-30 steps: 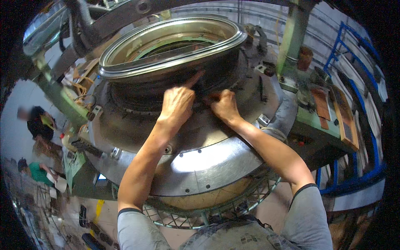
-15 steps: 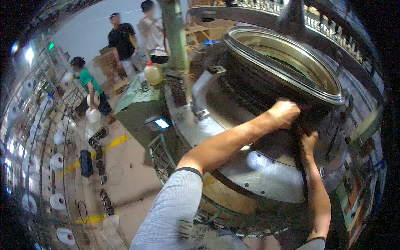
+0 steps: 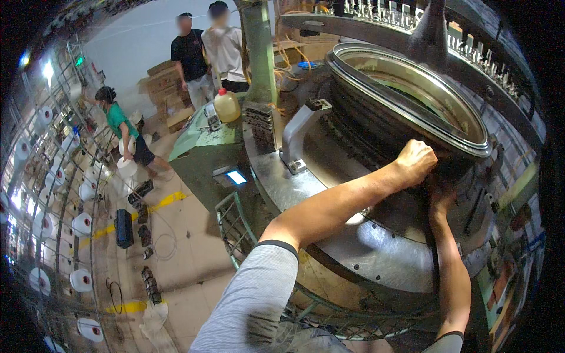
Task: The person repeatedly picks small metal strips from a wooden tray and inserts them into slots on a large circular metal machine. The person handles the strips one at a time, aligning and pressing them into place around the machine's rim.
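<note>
A large round metal cylinder [image 3: 406,115] with a shiny, wide rim sits on the dark bed of a machine, which looks like a circular knitting machine. Against the near right side of its wall, my left hand [image 3: 416,160] is closed in a fist; whatever its fingers grip is hidden. Just below and a little right of it, my right hand [image 3: 441,199] reaches into the shadow under the cylinder, its fingers too dark to make out. A polished metal ring plate [image 3: 382,253] curves beneath both forearms. To the left, a grey angled bracket [image 3: 300,132] stands bolted on the plate.
A green side table [image 3: 194,132] holds a yellowish jug [image 3: 226,107] with a red cap. A lit phone [image 3: 236,177] lies near the machine's left edge. Yarn cones [image 3: 81,223] fill the rack at left. One person in green carries cones; two others stand behind.
The view has shifted slightly, so the machine sits lower and farther right. My hands stay by the cylinder's near side; the right one is deeper in shadow. The person in green has an arm raised toward the rack.
</note>
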### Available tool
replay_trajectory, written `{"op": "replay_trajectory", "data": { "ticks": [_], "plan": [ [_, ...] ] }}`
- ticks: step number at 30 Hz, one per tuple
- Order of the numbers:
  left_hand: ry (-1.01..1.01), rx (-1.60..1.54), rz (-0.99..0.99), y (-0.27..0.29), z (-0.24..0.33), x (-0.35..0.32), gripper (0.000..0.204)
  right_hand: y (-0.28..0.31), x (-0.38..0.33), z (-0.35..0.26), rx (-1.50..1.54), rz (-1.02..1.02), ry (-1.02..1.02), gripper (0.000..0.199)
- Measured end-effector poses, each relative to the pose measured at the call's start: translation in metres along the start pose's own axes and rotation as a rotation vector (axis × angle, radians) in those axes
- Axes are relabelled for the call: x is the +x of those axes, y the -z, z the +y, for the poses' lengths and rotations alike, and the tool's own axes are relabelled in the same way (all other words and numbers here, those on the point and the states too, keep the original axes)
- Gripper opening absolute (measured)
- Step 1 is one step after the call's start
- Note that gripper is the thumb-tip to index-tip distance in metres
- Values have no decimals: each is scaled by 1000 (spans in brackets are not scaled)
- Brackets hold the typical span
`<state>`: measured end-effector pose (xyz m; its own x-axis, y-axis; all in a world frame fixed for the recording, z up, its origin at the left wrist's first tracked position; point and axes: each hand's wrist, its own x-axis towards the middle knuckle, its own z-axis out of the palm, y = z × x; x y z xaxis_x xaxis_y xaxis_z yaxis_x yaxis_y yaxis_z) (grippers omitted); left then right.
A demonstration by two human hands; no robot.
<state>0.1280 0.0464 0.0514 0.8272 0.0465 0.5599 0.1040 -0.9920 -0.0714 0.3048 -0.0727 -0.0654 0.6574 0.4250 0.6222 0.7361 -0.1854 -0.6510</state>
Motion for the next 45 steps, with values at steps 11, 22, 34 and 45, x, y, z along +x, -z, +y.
{"op": "replay_trajectory", "data": {
  "ticks": [11,22,34,45],
  "plan": [
    [25,63,-242,23,5,4,18,-6,15,-15,-35,131,25,32],
    [-18,-37,-192,5,-7,-7,18,23,21,-56,-458,-29,110,52],
    [19,-100,-138,0,-9,-12,8,3,12,-53,-286,-164,223,31],
    [-94,-109,-36,-3,-12,-14,21,16,18,-58,-263,-118,29,36]
  ]
}}
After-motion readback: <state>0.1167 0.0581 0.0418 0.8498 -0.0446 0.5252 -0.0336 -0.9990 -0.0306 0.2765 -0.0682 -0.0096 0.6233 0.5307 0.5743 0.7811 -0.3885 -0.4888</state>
